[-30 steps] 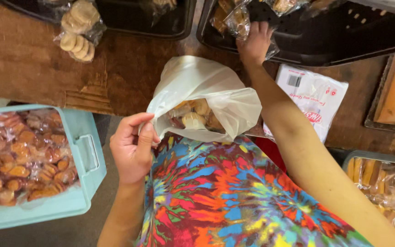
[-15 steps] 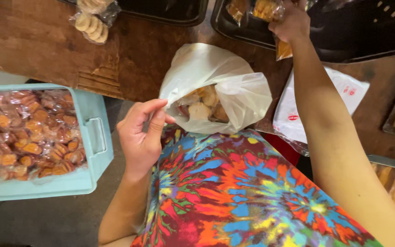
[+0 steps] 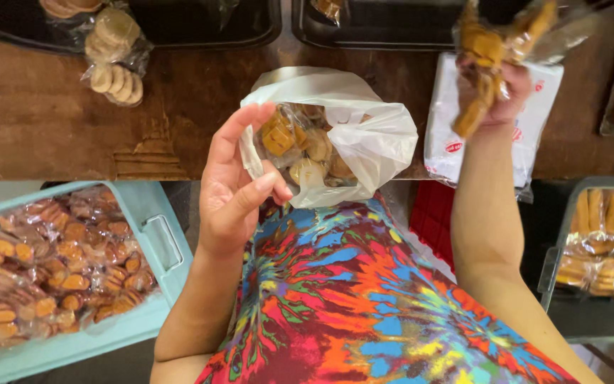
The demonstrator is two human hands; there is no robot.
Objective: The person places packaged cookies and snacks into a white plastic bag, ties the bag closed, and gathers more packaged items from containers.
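Below us, seen from a head-worn camera, our left hand (image 3: 239, 188) pinches the near rim of a white plastic bag (image 3: 364, 135), thumb and forefinger closed on the thin film and the other fingers spread upward, keeping the mouth open. The bag sits at the edge of a dark wooden counter (image 3: 37, 121), against our bright tie-dye shirt (image 3: 364, 299), and already holds several clear-wrapped packets of biscuits.

Our right hand (image 3: 495, 96) is raised above the counter to the right of the bag, fingers clamped around a cellophane packet of golden biscuits (image 3: 492, 53), which looks blurred. We judge the packet light, crinkly and a little slippery, and its contents brittle, so it is best held around its middle with a loose grip rather than squeezed. The bag is limp and needs its rim held to stay open.

Beneath the right hand lies a flat white packet with red marks (image 3: 449, 135). A pale blue crate (image 3: 168, 242) of wrapped biscuits stands to our lower left, another packet of round biscuits (image 3: 115, 60) rests far left on the counter, and a grey bin of long biscuits (image 3: 605, 242) stands at right.
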